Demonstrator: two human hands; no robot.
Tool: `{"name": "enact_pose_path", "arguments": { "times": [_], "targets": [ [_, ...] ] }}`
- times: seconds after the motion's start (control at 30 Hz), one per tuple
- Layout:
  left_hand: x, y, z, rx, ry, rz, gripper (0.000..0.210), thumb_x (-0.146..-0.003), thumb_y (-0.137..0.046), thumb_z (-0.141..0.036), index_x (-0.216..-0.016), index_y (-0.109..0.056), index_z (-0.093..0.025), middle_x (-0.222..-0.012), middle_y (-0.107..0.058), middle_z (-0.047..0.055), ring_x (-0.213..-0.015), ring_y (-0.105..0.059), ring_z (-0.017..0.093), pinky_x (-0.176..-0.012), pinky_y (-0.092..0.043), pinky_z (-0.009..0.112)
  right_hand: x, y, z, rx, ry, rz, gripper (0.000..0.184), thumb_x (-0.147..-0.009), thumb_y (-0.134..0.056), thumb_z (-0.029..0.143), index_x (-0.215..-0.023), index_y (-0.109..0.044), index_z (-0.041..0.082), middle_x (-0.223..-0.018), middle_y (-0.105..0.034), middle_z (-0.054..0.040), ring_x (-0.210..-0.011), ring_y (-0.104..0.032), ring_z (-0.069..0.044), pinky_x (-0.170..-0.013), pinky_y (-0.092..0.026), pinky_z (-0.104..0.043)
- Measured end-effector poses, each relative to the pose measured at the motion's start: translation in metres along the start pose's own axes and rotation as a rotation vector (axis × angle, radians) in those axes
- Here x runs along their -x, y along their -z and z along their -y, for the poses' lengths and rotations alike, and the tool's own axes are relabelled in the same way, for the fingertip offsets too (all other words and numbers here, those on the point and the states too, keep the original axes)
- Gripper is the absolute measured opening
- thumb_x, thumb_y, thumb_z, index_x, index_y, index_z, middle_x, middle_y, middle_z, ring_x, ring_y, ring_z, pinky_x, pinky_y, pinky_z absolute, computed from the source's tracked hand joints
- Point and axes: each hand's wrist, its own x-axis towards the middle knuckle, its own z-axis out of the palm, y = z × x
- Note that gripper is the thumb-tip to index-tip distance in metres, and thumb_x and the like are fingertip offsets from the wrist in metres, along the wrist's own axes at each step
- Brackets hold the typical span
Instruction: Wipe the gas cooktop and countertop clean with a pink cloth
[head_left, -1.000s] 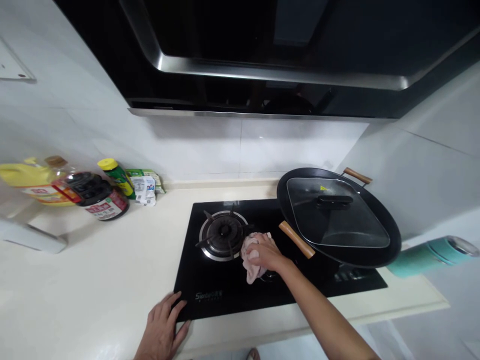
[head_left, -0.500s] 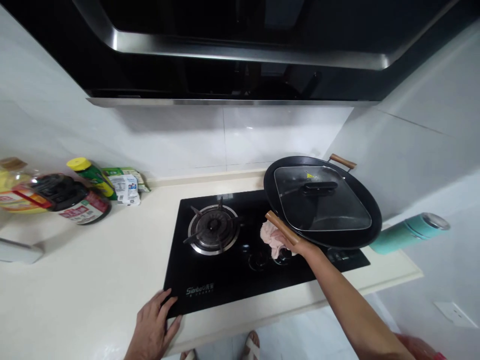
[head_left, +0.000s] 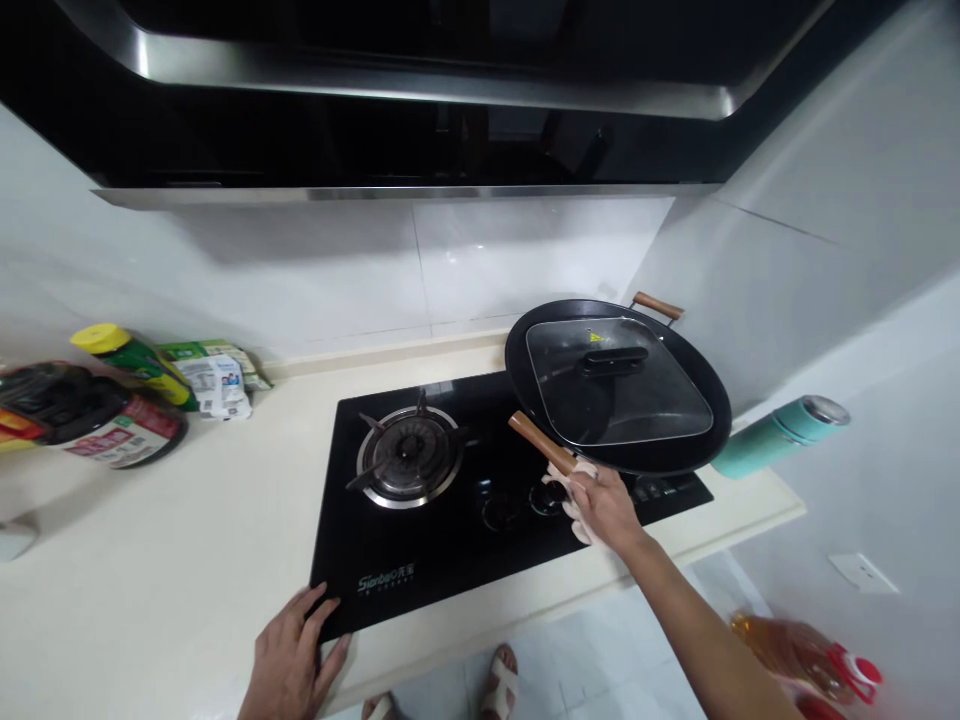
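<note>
My right hand [head_left: 609, 505] presses a pale pink cloth [head_left: 570, 497] onto the black glass hob [head_left: 420, 545], just in front of the wok's near wooden handle [head_left: 541, 442] and beside the control knobs [head_left: 501, 510]. The black wok [head_left: 705, 430] sits on the right burner with a square glass lid [head_left: 616, 383] lying in it. My left hand [head_left: 291, 662] rests flat with fingers spread on the cream counter [head_left: 165, 560] at the hob's front left corner, touching its edge. The left burner [head_left: 409, 457] is bare.
A black range hood [head_left: 390, 90] hangs overhead. Jars, a yellow-capped bottle [head_left: 129, 355] and packets [head_left: 214, 375] stand at the back left. A teal flask [head_left: 780, 436] lies at the counter's right end. A bottle of oil [head_left: 806, 655] is on the floor at right.
My right hand has slid the cloth rightward and toward me, from beside the left burner to under the wok's handle. The view has shifted right. My left hand has stayed put.
</note>
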Motion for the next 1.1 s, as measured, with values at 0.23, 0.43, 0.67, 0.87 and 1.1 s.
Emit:
{"name": "enact_pose_path", "arguments": {
  "times": [0.23,0.43,0.67,0.87,1.1],
  "targets": [
    [0.001,-0.003,0.0,-0.013,-0.003,0.004,0.042,-0.098,-0.051,-0.052,-0.126,-0.057,-0.022,-0.132,-0.063,0.016,-0.123,-0.06,0.034,-0.098,-0.05,0.049,0.099,-0.025,0.007,-0.019,0.064,-0.07,0.019,-0.081,-0.07,0.031,-0.098,-0.072,0.026,-0.133,-0.05,-0.012,-0.117,-0.054,-0.033,-0.101,-0.051,-0.051],
    [0.003,-0.007,0.004,-0.002,0.008,-0.006,0.041,-0.097,-0.052,-0.053,-0.126,-0.059,-0.024,-0.131,-0.065,0.015,-0.121,-0.062,0.032,-0.096,-0.051,0.048,0.124,-0.046,0.06,-0.434,0.017,-0.053,0.008,-0.083,-0.054,0.022,-0.09,-0.053,0.027,-0.106,-0.056,-0.0045,-0.099,-0.062,-0.022,-0.091,-0.056,-0.038],
    [0.003,-0.008,0.006,0.017,0.009,-0.022,0.041,-0.097,-0.054,-0.051,-0.126,-0.06,-0.024,-0.132,-0.065,0.014,-0.122,-0.062,0.032,-0.095,-0.051,0.047,0.038,-0.029,0.112,-0.1,0.111,-0.037,0.04,-0.095,-0.051,0.03,-0.134,-0.058,0.023,-0.159,-0.044,-0.0155,-0.148,-0.039,-0.034,-0.124,-0.027,-0.058],
    [0.002,-0.008,0.007,0.029,0.019,-0.01,0.042,-0.095,-0.056,-0.053,-0.126,-0.06,-0.025,-0.13,-0.067,0.013,-0.121,-0.063,0.032,-0.097,-0.051,0.047,-0.006,-0.031,0.135,0.173,0.106,0.197,0.051,-0.104,-0.039,0.027,-0.154,-0.047,0.023,-0.159,-0.05,-0.0146,-0.149,-0.042,-0.029,-0.128,-0.012,-0.06],
    [0.002,-0.007,0.007,0.025,0.028,0.012,0.041,-0.096,-0.053,-0.052,-0.125,-0.06,-0.024,-0.132,-0.065,0.015,-0.121,-0.062,0.033,-0.097,-0.051,0.049,0.021,-0.039,0.134,0.273,0.087,0.165,0.054,-0.106,-0.04,0.043,-0.149,-0.051,0.012,-0.121,-0.073,-0.0164,-0.121,-0.064,-0.032,-0.128,-0.01,-0.054]
  ]
}}
